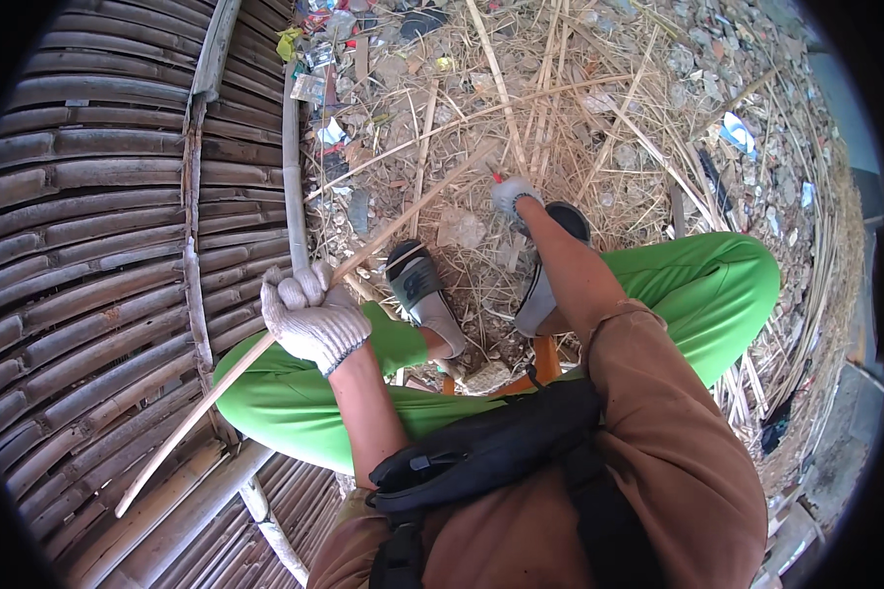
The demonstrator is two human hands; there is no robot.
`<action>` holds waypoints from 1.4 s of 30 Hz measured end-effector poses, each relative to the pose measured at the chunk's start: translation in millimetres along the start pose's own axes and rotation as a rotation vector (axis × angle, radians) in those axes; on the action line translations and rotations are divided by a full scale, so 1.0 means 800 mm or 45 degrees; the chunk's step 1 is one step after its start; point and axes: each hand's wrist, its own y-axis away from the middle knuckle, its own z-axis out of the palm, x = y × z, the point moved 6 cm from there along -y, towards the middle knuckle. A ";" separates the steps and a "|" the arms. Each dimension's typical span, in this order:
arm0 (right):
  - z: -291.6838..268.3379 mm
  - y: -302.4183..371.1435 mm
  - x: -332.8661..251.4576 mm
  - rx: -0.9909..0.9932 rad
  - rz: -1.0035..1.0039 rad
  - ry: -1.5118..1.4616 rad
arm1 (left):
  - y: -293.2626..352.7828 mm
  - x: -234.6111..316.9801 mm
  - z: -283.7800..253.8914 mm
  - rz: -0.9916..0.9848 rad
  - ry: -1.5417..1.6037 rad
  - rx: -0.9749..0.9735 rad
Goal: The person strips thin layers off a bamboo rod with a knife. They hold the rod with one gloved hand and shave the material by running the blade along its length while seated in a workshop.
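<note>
My left hand, in a whitish knit glove, is closed around a long, thin bamboo strip. The strip slants from low at the left, across my green-clad left knee, up to the far middle. Its far end lies just left of my right hand, which wears a similar glove and reaches out beside my right foot. Those fingers look curled, with a small red piece sticking out at their far side. What the red piece belongs to is hidden and too small to name.
A bamboo slat wall rises along the left. Straw, shavings and loose bamboo strips litter the stony ground, with plastic scraps among them. My sandalled feet rest between my bent knees. A black bag crosses my waist.
</note>
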 end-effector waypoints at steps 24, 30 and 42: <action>-0.050 0.127 -0.050 0.436 -0.362 0.099 | 0.066 -0.104 0.021 0.198 -0.277 -0.558; -0.046 0.127 -0.068 0.424 -0.376 0.126 | 0.055 -0.104 0.021 0.194 -0.269 -0.450; -0.043 0.043 -0.042 0.370 -0.247 0.147 | 0.055 -0.100 0.029 0.210 -0.332 -0.397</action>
